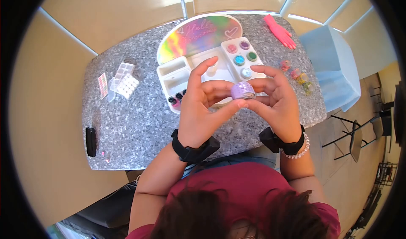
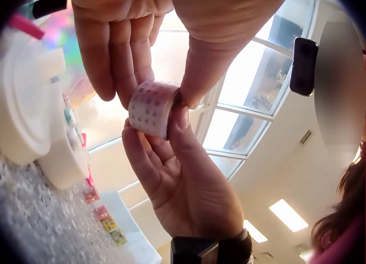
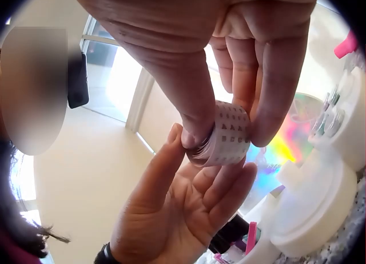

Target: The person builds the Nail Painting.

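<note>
A short roll of sticker strip is held up in front of the chest, over the near side of a white organizer. It looks lilac in the head view; rows of small printed letters show on its pale outer face in the right wrist view. My left hand pinches one side with thumb and fingers. From the other side my right hand grips it the same way, the two thumbs meeting at the near edge. Beyond the hands, small round pots of colour sit in the organizer's right part.
Dark-capped bottles stand at the organizer's left front. Clear plastic trays and a sticker sheet lie left on the speckled table, a black case nearer. A pink glove and small colourful containers are at right.
</note>
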`<state>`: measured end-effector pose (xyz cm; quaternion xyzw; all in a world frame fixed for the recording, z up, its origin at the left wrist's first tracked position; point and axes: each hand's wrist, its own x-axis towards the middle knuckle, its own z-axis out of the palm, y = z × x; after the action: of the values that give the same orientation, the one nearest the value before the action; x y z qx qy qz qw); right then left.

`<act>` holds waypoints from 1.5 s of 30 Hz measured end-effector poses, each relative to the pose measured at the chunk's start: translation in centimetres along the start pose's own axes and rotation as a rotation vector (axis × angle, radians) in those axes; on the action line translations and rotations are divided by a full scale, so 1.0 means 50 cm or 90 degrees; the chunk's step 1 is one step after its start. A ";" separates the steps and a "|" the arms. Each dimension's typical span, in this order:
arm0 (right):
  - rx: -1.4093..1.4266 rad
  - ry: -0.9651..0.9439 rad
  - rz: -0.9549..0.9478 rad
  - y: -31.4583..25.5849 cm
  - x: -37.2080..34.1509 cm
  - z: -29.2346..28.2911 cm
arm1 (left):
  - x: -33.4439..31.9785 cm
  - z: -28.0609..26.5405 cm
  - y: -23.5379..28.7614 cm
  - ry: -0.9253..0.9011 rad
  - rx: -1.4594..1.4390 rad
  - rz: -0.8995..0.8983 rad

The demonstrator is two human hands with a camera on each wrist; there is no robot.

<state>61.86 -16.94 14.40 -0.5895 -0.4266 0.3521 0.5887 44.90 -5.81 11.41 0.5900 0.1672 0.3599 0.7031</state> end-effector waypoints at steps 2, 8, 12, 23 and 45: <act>0.036 -0.029 -0.012 -0.003 0.000 0.001 | -0.005 -0.012 0.019 0.001 0.031 0.015; 0.078 -0.106 -0.073 0.007 0.002 0.017 | -0.027 -0.048 0.106 -0.052 0.448 0.083; -0.009 -0.074 -0.168 0.002 0.002 0.034 | -0.031 -0.086 0.118 -0.040 0.537 0.186; -0.157 0.032 -0.202 0.040 -0.044 -0.071 | 0.005 -0.265 0.062 0.184 0.702 0.174; -0.599 0.297 0.037 0.137 -0.055 -0.423 | -0.005 -0.192 0.122 0.191 0.827 0.267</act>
<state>80.77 -27.41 8.60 -0.8643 -0.3799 -0.0020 0.3296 36.51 1.11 14.76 0.8545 0.3268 0.3929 0.0931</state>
